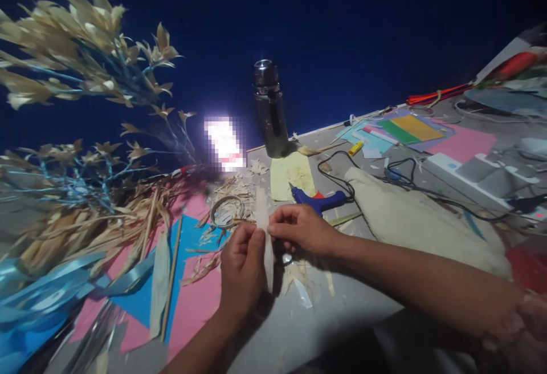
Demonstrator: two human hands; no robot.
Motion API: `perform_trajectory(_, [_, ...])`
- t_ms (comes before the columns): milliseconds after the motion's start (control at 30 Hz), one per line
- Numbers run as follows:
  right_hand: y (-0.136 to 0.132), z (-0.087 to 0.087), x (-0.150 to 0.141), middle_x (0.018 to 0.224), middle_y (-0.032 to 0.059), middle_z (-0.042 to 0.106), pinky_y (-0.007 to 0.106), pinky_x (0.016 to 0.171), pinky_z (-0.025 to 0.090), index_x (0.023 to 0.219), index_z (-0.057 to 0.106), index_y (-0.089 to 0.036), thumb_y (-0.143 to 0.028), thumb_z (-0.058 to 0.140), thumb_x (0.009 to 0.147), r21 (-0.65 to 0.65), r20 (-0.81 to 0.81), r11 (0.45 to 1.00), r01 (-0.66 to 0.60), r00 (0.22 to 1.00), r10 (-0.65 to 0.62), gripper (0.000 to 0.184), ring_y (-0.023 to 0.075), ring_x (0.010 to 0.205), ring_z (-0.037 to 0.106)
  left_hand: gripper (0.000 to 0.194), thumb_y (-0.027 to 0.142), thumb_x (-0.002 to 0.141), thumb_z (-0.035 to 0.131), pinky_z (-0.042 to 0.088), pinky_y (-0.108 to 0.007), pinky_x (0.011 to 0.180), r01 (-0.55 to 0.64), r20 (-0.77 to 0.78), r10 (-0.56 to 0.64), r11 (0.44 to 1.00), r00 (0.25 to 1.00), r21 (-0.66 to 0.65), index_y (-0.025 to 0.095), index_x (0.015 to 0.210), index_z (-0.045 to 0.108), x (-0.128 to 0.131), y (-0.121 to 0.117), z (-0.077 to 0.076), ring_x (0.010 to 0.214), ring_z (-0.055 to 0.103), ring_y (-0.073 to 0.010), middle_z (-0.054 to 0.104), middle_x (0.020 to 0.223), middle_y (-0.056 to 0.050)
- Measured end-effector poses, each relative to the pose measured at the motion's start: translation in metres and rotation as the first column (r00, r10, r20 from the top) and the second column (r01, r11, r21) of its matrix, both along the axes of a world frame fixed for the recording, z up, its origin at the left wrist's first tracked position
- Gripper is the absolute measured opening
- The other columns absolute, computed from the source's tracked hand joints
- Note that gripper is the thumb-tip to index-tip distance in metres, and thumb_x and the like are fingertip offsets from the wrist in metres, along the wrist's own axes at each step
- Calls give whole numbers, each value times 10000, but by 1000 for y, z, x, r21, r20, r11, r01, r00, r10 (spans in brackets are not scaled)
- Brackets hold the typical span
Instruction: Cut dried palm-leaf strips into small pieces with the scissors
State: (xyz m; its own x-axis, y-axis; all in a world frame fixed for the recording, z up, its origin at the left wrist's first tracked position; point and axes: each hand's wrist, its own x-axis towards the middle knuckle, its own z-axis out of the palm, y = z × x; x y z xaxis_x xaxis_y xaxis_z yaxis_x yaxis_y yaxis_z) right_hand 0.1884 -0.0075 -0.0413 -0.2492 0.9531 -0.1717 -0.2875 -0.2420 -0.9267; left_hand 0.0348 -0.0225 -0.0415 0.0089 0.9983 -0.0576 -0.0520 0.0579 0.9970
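Note:
A long pale strip of dried husk (264, 211) stands nearly upright between my two hands above the table. My left hand (244, 265) pinches it along its left side, thumb on the front. From the right, my right hand (301, 228) holds the strip's edge between thumb and fingertips; its other fingers are curled. Just beyond the right hand lies a blue hot glue gun (318, 198) with a black cord. A roll of tape (227, 211) rests among husk scraps past my left hand.
Husk flowers on blue stems (98, 60) rise at the left, above dried husks (141, 214), blue ribbon (47, 288) and pink paper (194, 300). A dark flask (271, 112) stands behind a yellow sheet (290, 177). A cream cloth bundle (410, 214) and a power strip (465, 183) lie right.

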Motion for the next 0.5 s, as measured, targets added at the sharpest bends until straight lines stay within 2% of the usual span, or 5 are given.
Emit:
perform_trajectory(133, [0, -1, 1, 606, -18, 608, 174, 433, 352, 780, 620, -157, -438, 764, 768, 23, -1, 1000, -17, 1000, 18, 316, 73, 471, 490, 260, 428, 829, 702, 473, -232, 510, 22, -111, -16, 999, 994, 48, 196, 733, 635, 1, -1, 1, 547, 580, -152, 647, 613, 0])
perform_trajectory(233, [-1, 2, 1, 540, -51, 564, 174, 435, 365, 753, 584, -170, -450, 838, 688, 26, -46, 1000, -1, 999, 2, 383, 80, 461, 495, 230, 401, 829, 711, 487, -218, 559, 12, -152, 4, 995, 988, 100, 194, 743, 660, 0, 1, 2, 606, 603, -147, 663, 654, 3])
perform_trajectory(333, [-2, 5, 1, 504, -53, 569, 175, 420, 381, 722, 581, -166, -433, 877, 627, -4, -52, 1000, 24, 998, -24, 410, 78, 425, 486, 210, 390, 826, 722, 502, -218, 598, 34, -59, -32, 999, 998, 36, 195, 773, 667, 1, 2, 5, 634, 624, -140, 689, 690, 9])
perform_trajectory(433, [-1, 5, 0, 490, -30, 603, 179, 416, 397, 720, 587, -160, -419, 875, 625, -44, -104, 999, 7, 994, -12, 399, 86, 407, 504, 237, 406, 821, 731, 513, -244, 563, 86, 114, -75, 991, 991, -99, 189, 774, 647, 4, 0, 10, 555, 624, -142, 698, 653, 6])
perform_trajectory(500, [0, 4, 0, 480, -32, 598, 177, 414, 399, 720, 587, -157, -406, 880, 616, -60, -150, 998, 5, 989, -14, 398, 83, 397, 501, 244, 409, 811, 743, 517, -261, 540, 102, 166, -79, 985, 983, -137, 185, 788, 647, 5, -1, 12, 517, 622, -149, 697, 629, 3])
